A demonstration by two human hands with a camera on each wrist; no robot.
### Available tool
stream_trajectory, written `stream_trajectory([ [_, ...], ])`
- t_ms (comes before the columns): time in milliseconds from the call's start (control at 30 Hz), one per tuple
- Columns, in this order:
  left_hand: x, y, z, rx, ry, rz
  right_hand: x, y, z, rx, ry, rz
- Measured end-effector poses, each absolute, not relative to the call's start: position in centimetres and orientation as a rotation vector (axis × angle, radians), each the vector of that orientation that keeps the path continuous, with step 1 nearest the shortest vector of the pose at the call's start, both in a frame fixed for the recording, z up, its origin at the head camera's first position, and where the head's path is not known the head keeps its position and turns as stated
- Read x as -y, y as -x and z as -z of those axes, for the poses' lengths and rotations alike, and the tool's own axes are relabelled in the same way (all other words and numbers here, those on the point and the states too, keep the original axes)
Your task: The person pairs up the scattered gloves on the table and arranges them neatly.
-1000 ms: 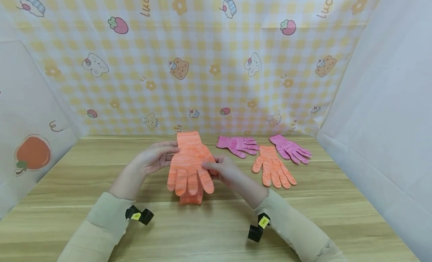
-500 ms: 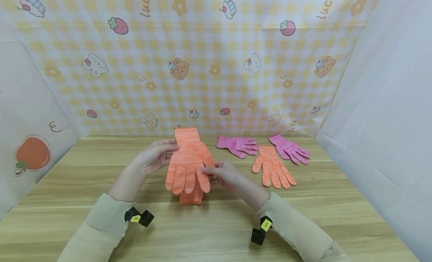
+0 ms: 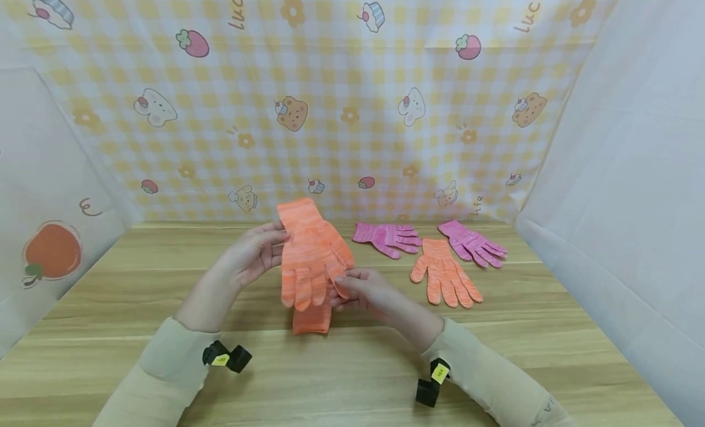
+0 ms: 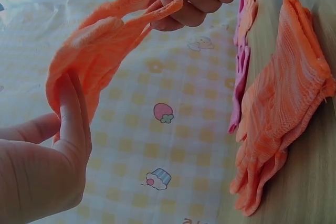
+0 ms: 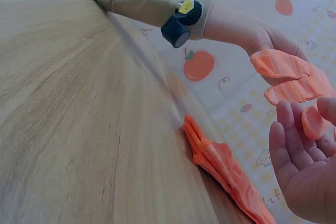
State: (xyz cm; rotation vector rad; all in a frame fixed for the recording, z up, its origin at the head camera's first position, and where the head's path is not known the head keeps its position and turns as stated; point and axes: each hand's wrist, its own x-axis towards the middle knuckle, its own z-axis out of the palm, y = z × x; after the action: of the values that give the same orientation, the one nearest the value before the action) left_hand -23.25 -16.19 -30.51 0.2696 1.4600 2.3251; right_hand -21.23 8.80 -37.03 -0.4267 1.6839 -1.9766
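An orange knit glove point(image 3: 309, 246) hangs above the table, fingers towards me and cuff away. My left hand point(image 3: 254, 254) pinches its left edge near the cuff, thumb in front. On the right, my right hand point(image 3: 374, 295) pinches one of the glove's fingers between thumb and fingertips. Below it, more orange knit point(image 3: 311, 321) lies on the table with its cuff towards me; the held glove hides most of it in the head view. The left wrist view shows this lying orange glove point(image 4: 286, 93) apart from the held one; whether it is one glove or a stack I cannot tell.
Right of my hands, another orange glove point(image 3: 445, 274) lies flat on the wooden table point(image 3: 352, 378). Behind it are two pink gloves, one to the left point(image 3: 388, 237) and one to the right point(image 3: 473, 243). A checked cloth point(image 3: 352, 78) hangs along the table's back edge.
The held glove has risen slightly and tilted, its cuff moving up and left. My right hand has shifted a little down and right with the glove finger. The gloves on the table stay put.
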Motion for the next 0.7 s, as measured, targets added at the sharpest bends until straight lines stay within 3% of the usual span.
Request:
stream_trajectory([
  [700, 16.0, 23.5, 30.8, -1.52, -0.306, -2.258, -10.7, 22.0, 37.3, -1.721, 0.351, 2.054],
])
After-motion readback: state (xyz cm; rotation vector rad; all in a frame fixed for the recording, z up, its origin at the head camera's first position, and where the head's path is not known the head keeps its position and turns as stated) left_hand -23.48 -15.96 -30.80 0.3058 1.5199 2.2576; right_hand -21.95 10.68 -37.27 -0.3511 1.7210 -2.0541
